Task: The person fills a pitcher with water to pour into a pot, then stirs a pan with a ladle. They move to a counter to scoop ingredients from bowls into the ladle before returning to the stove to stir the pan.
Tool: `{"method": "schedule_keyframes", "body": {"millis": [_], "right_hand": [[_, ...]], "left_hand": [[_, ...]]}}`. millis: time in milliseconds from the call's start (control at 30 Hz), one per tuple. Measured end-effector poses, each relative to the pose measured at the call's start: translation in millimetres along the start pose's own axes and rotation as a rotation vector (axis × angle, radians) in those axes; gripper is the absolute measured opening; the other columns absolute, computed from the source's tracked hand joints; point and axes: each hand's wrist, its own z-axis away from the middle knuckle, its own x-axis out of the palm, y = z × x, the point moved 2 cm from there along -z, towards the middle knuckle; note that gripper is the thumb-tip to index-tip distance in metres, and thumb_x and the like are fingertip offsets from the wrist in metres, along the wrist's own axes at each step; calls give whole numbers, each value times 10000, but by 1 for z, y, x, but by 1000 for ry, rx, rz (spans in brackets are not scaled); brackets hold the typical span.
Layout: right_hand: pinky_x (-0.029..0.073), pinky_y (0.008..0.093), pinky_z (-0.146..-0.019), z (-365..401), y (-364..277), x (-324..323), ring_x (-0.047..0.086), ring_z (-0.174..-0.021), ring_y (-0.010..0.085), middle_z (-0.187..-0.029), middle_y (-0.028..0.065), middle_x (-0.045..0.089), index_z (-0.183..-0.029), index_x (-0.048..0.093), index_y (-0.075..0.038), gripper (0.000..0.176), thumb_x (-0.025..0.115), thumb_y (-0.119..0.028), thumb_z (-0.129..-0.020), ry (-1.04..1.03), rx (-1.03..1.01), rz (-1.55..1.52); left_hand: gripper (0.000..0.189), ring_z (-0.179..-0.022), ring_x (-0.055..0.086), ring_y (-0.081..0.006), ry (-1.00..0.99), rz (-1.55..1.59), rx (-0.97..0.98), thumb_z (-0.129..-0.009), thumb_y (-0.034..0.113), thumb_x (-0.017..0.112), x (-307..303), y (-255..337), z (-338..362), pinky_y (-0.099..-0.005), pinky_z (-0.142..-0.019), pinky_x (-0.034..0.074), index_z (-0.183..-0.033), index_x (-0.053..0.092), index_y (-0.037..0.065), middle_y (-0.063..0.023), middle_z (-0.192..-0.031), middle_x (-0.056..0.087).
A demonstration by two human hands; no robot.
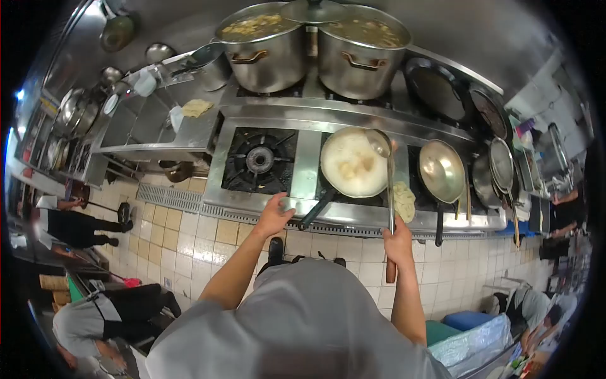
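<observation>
My right hand (pixel 398 244) is closed around the long handle of a ladle (pixel 390 183). The ladle's bowl rests at the right rim of a frying pan (pixel 334 136), which sits on a burner. White, frothy liquid (pixel 355 155) fills that pan, with pale brown lumps near its middle. My left hand (pixel 276 216) has its fingers apart and holds nothing. It is at the stove's front edge, left of the frying pan's black handle (pixel 317 208) and apart from it. A crumpled pale cloth (pixel 403 201) lies just right of the ladle's handle.
Two large stockpots (pixel 268 60) full of food stand on the back burners. An unlit burner (pixel 260 160) is on the left. Another frying pan (pixel 442 170) stands at right, its handle past the front edge. Co-workers (pixel 107 322) stand behind at both sides.
</observation>
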Motion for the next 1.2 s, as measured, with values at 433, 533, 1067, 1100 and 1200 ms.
{"method": "schedule_keyframes", "body": {"millis": [433,533,1067,1100,1200], "right_hand": [[320,240,-430,-9,28,29,430,-499,94,-756,45,546,-902,519,-34,65,574,-64,-921,-348,590,-1136],[313,214,-422,-2,37,32,400,-488,65,-775,40,539,-1081,563,-1,164,571,-76,-936,-403,670,-1332],[321,233,-406,23,19,27,402,-462,76,-797,43,553,-1216,525,-9,299,565,-93,-932,-394,587,-1193],[321,233,-406,24,18,28,402,-462,76,-797,43,553,-1216,525,-9,299,565,-93,-932,-393,586,-1192],[330,268,-425,24,17,26,434,-452,91,-716,34,551,-1157,557,-18,260,594,-79,-907,-343,539,-1022]], "left_hand": [[648,-779,581,-125,-19,144,-117,-860,141,734,-20,14,15,-270,-651,502,-1411,399,80,-97,-1068,521],[633,-794,583,-129,22,218,-151,-873,145,729,-28,1,14,-272,-645,497,-1413,402,109,-86,-1070,530],[524,-753,557,-106,215,417,-332,-907,213,692,-89,-39,34,-264,-615,459,-1361,447,127,-21,-949,577],[524,-753,557,-106,215,418,-331,-907,213,692,-87,-37,32,-264,-615,459,-1361,447,127,-21,-949,577],[491,-743,549,-97,134,408,-350,-904,202,694,-73,-32,23,-259,-607,451,-1334,477,108,-9,-914,578]]}}
